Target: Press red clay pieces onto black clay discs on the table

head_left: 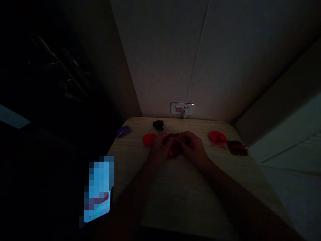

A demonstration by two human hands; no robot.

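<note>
My left hand (161,147) and my right hand (192,146) meet over the wooden tabletop (173,190). Between them they pinch a dark red, thin-looking piece (177,150) with a brighter red patch near its lower edge; the dimness hides what it is made of. Fingers of both hands are bent and closed on it. Just behind my left hand lies a bright red flat piece (149,139), partly covered by that hand. A black crumpled lump (158,125) sits beyond it, close to the back edge.
A red disc (217,137) with dark marks or bits lies right, beside dark red flat pieces (237,148). A purple packet (123,131) rests at the left edge. On the wall, a socket (183,109) has something plugged in. A lit screen (100,187) glows lower left.
</note>
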